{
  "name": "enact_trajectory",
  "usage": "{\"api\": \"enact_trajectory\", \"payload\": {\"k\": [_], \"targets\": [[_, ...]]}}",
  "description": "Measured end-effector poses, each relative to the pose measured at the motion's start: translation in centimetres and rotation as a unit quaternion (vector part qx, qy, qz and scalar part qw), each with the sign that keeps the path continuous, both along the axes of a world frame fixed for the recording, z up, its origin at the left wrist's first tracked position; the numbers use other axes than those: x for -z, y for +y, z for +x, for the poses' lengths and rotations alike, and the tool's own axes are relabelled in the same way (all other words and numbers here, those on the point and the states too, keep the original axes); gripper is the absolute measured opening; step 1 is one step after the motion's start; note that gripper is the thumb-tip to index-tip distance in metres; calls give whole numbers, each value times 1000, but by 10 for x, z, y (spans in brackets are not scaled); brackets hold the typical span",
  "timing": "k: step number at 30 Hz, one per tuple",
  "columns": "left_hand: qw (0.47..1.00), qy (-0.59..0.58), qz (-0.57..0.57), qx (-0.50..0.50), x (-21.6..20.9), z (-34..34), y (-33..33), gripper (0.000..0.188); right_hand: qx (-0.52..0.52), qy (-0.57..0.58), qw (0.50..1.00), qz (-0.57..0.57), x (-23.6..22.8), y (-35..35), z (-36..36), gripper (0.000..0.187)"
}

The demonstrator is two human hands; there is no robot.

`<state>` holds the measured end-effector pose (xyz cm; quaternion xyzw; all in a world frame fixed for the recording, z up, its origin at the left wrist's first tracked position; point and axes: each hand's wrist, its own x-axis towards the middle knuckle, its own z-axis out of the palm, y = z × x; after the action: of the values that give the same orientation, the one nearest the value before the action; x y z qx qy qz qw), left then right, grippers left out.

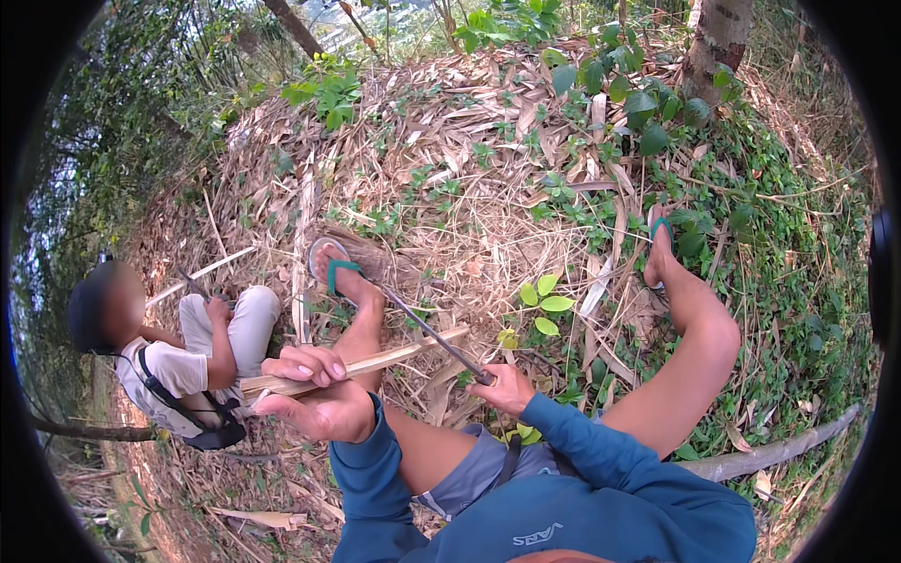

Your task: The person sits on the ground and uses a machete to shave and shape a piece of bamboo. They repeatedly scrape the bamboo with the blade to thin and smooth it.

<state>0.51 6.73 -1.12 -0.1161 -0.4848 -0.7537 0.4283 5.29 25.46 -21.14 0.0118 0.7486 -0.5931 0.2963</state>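
Count: two hands, one stick, one knife, two sandals, one co-worker. The left hand [324, 405] grasps the stick [399, 355] near its lower end, fingers curled above and thumb below; the stick extends up and to the right, in front of the left shin. The right hand [504, 388] is clenched on the handle of the knife [434, 335]. The blade points up and to the left, crossing the stick near its far end — contact at the crossing cannot be confirmed from this view. A wood block [368, 253] lies beside the left foot. One green-strapped sandal [344, 266] is on each foot. The co-worker [169, 366] sits at left, with one dark bag [218, 430] at the waist — contents hidden. One small white print [538, 535] marks the blue sweater [619, 516].
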Motion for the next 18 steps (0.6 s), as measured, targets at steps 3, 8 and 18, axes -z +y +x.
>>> {"api": "enact_trajectory", "payload": {"k": [3,8,18], "targets": [[996,-27,-76,-48,4,7,10,57,19,-56,997,-49,-28,0,12,37],[992,-7,-90,89,9,13,19,54,-8,108,994,-23,-20,2,11,36],[984,43,-36,170,2,16,19,59,-14,109,992,-55,-44,11,7,40]]}}
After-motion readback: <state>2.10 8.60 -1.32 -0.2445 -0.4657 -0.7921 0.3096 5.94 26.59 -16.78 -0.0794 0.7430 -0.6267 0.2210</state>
